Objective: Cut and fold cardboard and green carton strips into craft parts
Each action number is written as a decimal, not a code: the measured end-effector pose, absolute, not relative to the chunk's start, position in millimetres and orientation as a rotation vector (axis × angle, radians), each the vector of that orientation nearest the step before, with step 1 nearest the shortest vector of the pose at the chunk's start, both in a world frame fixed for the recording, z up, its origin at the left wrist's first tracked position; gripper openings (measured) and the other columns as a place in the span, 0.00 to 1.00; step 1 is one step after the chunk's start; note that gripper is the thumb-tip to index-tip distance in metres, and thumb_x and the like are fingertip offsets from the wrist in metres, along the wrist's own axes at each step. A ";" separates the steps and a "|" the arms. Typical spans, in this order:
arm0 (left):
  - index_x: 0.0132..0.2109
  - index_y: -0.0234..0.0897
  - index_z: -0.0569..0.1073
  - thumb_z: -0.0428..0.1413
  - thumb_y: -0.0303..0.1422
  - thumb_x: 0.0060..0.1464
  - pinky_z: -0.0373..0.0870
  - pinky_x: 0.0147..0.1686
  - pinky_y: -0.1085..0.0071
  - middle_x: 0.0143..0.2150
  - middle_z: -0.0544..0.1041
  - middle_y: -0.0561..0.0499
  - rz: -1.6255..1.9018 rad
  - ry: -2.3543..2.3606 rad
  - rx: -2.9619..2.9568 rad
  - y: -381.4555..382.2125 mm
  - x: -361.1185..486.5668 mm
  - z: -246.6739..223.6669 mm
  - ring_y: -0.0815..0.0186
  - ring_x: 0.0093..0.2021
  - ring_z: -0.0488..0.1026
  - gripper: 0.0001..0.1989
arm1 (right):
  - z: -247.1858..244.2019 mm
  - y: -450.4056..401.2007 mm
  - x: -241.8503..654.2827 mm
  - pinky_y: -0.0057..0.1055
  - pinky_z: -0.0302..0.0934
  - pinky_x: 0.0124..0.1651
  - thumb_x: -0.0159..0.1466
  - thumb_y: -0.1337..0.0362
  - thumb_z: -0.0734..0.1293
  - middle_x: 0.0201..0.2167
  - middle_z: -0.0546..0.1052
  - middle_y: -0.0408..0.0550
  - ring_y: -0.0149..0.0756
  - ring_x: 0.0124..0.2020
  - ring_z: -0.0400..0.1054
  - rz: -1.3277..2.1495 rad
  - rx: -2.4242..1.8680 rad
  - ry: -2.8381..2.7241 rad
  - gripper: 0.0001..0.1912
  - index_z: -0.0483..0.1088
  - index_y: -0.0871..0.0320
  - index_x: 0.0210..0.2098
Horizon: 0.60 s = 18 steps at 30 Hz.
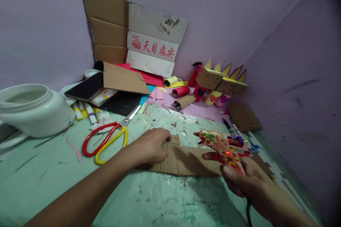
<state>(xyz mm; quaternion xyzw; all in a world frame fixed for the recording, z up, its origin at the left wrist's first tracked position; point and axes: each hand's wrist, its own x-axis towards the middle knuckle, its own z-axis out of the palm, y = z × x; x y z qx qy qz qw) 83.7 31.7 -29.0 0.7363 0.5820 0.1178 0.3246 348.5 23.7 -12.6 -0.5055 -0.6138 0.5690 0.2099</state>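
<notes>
A flat brown cardboard strip [195,161] lies on the green tabletop in front of me, with a small upright piece joining it near its middle. My left hand [150,147] is closed at the strip's left part, fingers curled down onto it near that piece; the fingertips are partly hidden. In my right hand [247,175] is a hot glue gun [226,145] with a colourful floral pattern and a lit red light. Its nozzle points left, above the strip's right part. Scissors [121,127] with red and yellow handles lie beside my left forearm, blades partly open.
At the left stands a white pot [34,113], with a phone [85,87] behind it. Paper tubes [183,101] and decorated cardboard figures [210,79] stand at the back. Large cardboard [154,48] leans on the wall. Markers [237,129] lie along the right.
</notes>
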 end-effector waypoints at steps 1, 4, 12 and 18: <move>0.44 0.38 0.72 0.54 0.28 0.43 0.66 0.38 0.65 0.43 0.75 0.45 0.312 1.526 1.936 31.6 83.7 -29.5 0.57 0.42 0.71 0.17 | -12.5 22.9 344.7 0.26 0.41 0.19 0.54 0.44 0.68 0.14 0.54 0.35 0.25 0.17 0.44 1.545 -1.436 -1.730 0.21 0.69 0.58 0.29; 0.43 0.38 0.72 0.54 0.29 0.43 0.66 0.38 0.64 0.43 0.75 0.45 0.315 1.534 1.948 31.6 84.1 -31.2 0.55 0.43 0.71 0.16 | -9.2 19.3 332.8 0.24 0.42 0.19 0.54 0.45 0.68 0.16 0.56 0.36 0.25 0.18 0.46 1.512 -1.518 -1.766 0.21 0.67 0.57 0.29; 0.43 0.38 0.72 0.55 0.30 0.43 0.67 0.37 0.65 0.43 0.75 0.45 0.289 1.534 1.970 32.1 85.1 -30.3 0.56 0.41 0.71 0.16 | -0.3 25.0 320.4 0.26 0.50 0.17 0.57 0.45 0.65 0.14 0.55 0.36 0.27 0.14 0.48 1.445 -1.531 -2.000 0.18 0.68 0.54 0.29; 0.42 0.38 0.72 0.54 0.27 0.43 0.67 0.36 0.66 0.42 0.76 0.45 0.279 1.532 1.975 31.7 84.8 -27.1 0.57 0.41 0.72 0.15 | -1.2 28.7 316.0 0.30 0.57 0.22 0.56 0.46 0.65 0.12 0.55 0.38 0.33 0.17 0.56 1.373 -1.471 -2.054 0.17 0.65 0.53 0.23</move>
